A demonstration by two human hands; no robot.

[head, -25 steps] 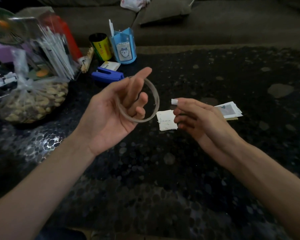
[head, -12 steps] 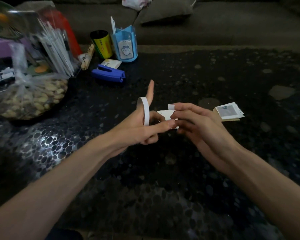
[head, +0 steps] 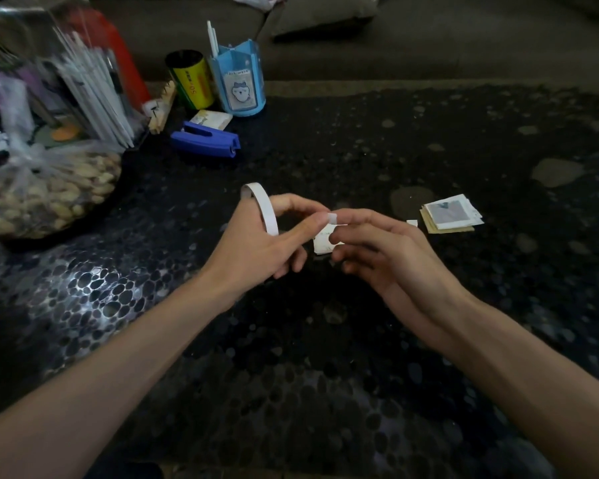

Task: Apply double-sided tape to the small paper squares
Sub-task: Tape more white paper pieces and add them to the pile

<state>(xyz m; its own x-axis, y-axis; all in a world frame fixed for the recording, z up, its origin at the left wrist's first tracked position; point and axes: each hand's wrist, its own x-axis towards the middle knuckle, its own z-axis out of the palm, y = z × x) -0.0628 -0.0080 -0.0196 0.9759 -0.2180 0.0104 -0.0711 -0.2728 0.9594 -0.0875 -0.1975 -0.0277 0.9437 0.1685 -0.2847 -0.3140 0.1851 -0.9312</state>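
Dark glossy tabletop w/ pebble pattern [head: 325, 375] fills most of the view, w/ a patch of light glare on it nearer the viewer & left of the blue plastic stapler [head: 204, 144]. The stapler lies flat toward the far edge.

Just behind the stapler sits a small pale card box [head: 212, 119]. Further behind stand a yellow cylindrical can [head: 191, 81] & a light-blue pen holder w/ cartoon-face label [head: 242, 81], white sticks poking out of the holder. Left of the stapler are a clear plastic bag of nuts [head: 45, 195], tied at the top, & a clear container of white sticks [head: 90, 95] w/ sth red behind it. Beyond the stapler, past the tabletop edge, is a grey sofa [head: 464, 39] w/ a grey cushion [head: 325, 15].

Nearer the viewer & right of the stapler, both hands meet above the tabletop.
- **Left hand [head: 256, 243]:** grip curled round a thin white ring of double-sided tape [head: 261, 207] looped over its fingers. Thumb & forefinger tips reach to the right hand's.
- **Right hand [head: 377, 247]:** grip closed in a pinch on a small white paper square [head: 322, 242]. A short white tape piece [head: 332, 217] sits at its forefinger tip.

Far right of the stapler, a small stack of printed paper squares [head: 450, 216] lies flat, w/ a tiny white scrap [head: 412, 222] just beside it on the stapler side.
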